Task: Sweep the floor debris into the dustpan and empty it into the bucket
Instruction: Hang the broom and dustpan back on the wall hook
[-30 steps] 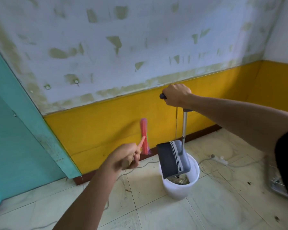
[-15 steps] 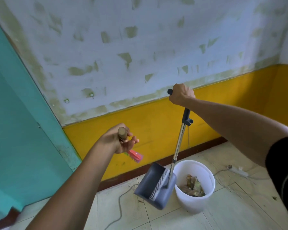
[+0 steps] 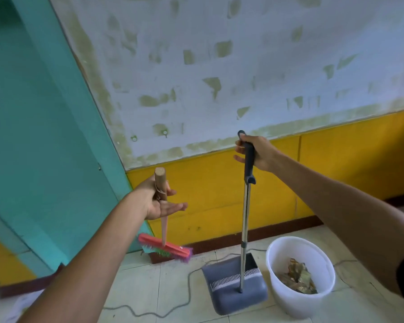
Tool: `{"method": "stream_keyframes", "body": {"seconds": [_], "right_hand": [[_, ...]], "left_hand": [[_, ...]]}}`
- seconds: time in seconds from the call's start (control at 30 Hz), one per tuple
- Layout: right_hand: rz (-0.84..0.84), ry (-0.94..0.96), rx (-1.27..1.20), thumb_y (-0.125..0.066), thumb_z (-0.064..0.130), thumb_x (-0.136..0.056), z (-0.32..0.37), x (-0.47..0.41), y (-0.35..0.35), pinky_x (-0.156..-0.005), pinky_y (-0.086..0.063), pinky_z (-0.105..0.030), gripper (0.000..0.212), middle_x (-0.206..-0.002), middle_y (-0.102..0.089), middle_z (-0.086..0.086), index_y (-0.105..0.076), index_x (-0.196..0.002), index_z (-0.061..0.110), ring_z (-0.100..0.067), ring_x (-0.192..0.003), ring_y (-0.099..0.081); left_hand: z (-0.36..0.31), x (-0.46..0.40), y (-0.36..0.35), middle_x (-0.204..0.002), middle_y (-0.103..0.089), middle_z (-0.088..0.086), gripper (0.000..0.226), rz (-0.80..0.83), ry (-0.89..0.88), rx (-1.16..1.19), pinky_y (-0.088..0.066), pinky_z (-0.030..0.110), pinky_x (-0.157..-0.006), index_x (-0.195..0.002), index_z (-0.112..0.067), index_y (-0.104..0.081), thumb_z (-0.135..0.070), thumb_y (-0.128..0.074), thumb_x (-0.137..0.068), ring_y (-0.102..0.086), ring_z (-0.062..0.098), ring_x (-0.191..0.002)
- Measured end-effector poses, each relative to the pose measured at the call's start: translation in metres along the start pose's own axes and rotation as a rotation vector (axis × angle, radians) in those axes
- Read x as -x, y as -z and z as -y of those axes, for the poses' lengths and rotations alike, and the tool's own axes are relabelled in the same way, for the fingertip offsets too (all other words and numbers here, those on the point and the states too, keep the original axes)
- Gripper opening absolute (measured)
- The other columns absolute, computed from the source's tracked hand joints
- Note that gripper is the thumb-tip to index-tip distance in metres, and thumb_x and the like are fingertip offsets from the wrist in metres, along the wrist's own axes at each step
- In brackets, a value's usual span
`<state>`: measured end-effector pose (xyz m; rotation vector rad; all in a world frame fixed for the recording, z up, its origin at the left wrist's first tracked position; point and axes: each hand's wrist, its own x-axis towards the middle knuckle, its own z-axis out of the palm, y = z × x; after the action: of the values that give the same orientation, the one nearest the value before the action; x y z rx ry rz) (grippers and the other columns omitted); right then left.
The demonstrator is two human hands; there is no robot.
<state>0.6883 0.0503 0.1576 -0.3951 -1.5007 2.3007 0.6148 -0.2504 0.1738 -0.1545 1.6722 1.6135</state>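
Observation:
My left hand (image 3: 158, 201) holds the top of a wooden broom handle (image 3: 161, 183) loosely, fingers spread; the broom's red head (image 3: 165, 247) with coloured bristles hangs near the floor by the wall. My right hand (image 3: 258, 152) grips the grey handle of a long-handled dustpan (image 3: 234, 285), fingers partly loosened. The grey pan stands upright on the tiles, left of a white bucket (image 3: 300, 301) that holds brown debris (image 3: 297, 279).
A grey cable (image 3: 149, 311) snakes across the tiled floor in front of the dustpan. A yellow and white wall (image 3: 219, 199) with a dark skirting stands behind. A teal door (image 3: 44, 136) fills the left side.
The dustpan has come off the bucket, moved left and now stands upright on the floor. The broom has swung from raised to hanging head-down, and my left fingers have spread.

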Motion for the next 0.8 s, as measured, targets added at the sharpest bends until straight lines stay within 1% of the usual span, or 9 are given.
{"method": "stream_keyframes", "body": {"seconds": [0.07,0.1,0.17,0.23,0.4,0.47,0.6,0.67,0.8], "right_hand": [[0.029,0.03,-0.052,-0.059,0.022,-0.097,-0.005,-0.002,-0.017,-0.082,-0.057,-0.045,0.02,-0.081,-0.06,-0.005,-0.058,-0.098,0.003,-0.015,-0.056,-0.06],[0.035,0.044,-0.059,-0.058,0.023,-0.097,-0.006,-0.002,-0.027,-0.076,-0.058,-0.042,0.02,-0.08,-0.057,-0.005,-0.057,-0.097,0.003,-0.015,-0.053,-0.056],[0.024,0.068,-0.062,-0.059,0.021,-0.097,-0.005,-0.003,-0.046,-0.055,-0.055,-0.034,0.02,-0.08,-0.054,-0.006,-0.057,-0.093,0.002,-0.014,-0.047,-0.051],[0.011,0.081,-0.042,-0.06,0.02,-0.096,-0.003,-0.006,-0.063,-0.046,-0.048,-0.029,0.02,-0.079,-0.053,-0.007,-0.057,-0.09,0.001,-0.014,-0.045,-0.05],[0.024,0.123,-0.05,-0.065,0.021,-0.093,0.007,-0.011,-0.1,-0.047,-0.048,-0.03,0.024,-0.081,-0.055,-0.01,-0.057,-0.091,-0.001,-0.016,-0.047,-0.051],[0.053,0.146,-0.078,-0.068,0.023,-0.091,0.012,-0.012,-0.11,-0.053,-0.051,-0.031,0.026,-0.087,-0.057,-0.012,-0.059,-0.093,-0.002,-0.017,-0.05,-0.054],[0.175,0.188,0.012,-0.071,0.024,-0.086,0.021,-0.016,-0.127,-0.068,-0.058,-0.036,0.045,-0.104,-0.056,-0.014,-0.055,-0.117,-0.005,-0.018,-0.062,-0.064],[0.21,0.208,0.055,-0.07,0.024,-0.088,0.026,-0.017,-0.136,-0.066,-0.058,-0.035,0.043,-0.101,-0.055,-0.014,-0.051,-0.119,0.001,-0.019,-0.064,-0.067],[0.203,0.264,0.091,-0.065,0.029,-0.093,0.039,-0.021,-0.153,-0.059,-0.055,-0.033,0.035,-0.099,-0.052,-0.014,-0.05,-0.113,0.005,-0.02,-0.064,-0.067]], "left_hand": [[-0.003,0.005,0.006,-0.098,-0.061,0.033,0.019,-0.029,-0.01,0.002,-0.058,0.046,-0.042,-0.089,0.0,-0.053,-0.014,-0.041,-0.092,-0.068,0.05,-0.057],[-0.006,0.006,0.009,-0.108,-0.059,0.037,0.023,-0.034,-0.013,0.0,-0.057,0.047,-0.043,-0.089,0.0,-0.053,-0.019,-0.042,-0.093,-0.068,0.05,-0.057],[-0.014,0.011,0.013,-0.115,-0.056,0.043,0.03,-0.03,-0.012,-0.003,-0.058,0.047,-0.046,-0.089,0.0,-0.052,-0.028,-0.044,-0.095,-0.068,0.05,-0.058],[-0.023,0.016,0.016,-0.115,-0.056,0.044,0.032,-0.022,-0.001,-0.008,-0.058,0.046,-0.046,-0.09,0.0,-0.052,-0.031,-0.045,-0.094,-0.069,0.05,-0.059],[-0.047,0.023,0.026,-0.115,-0.056,0.046,0.042,-0.018,-0.022,-0.049,-0.058,0.046,-0.048,-0.094,0.0,-0.052,-0.041,-0.041,-0.092,-0.069,0.05,-0.064],[-0.059,0.025,0.026,-0.111,-0.057,0.047,0.049,-0.025,-0.049,-0.079,-0.06,0.046,-0.047,-0.098,-0.001,-0.051,-0.048,-0.037,-0.091,-0.07,0.051,-0.067],[-0.086,0.038,0.025,-0.087,-0.063,0.048,0.058,0.011,-0.107,-0.138,-0.061,0.045,-0.051,-0.108,0.0,-0.049,-0.053,-0.03,-0.091,-0.069,0.054,-0.078],[-0.097,0.046,0.024,-0.086,-0.064,0.047,0.076,0.049,-0.136,-0.187,-0.062,0.047,-0.053,-0.113,0.002,-0.047,-0.067,-0.024,-0.09,-0.069,0.054,-0.083],[-0.11,0.064,0.019,-0.098,-0.067,0.04,0.109,0.187,-0.216,-0.35,-0.063,0.045,-0.057,-0.124,0.0,-0.04,-0.092,-0.015,-0.071,-0.07,0.049,-0.09]]}}
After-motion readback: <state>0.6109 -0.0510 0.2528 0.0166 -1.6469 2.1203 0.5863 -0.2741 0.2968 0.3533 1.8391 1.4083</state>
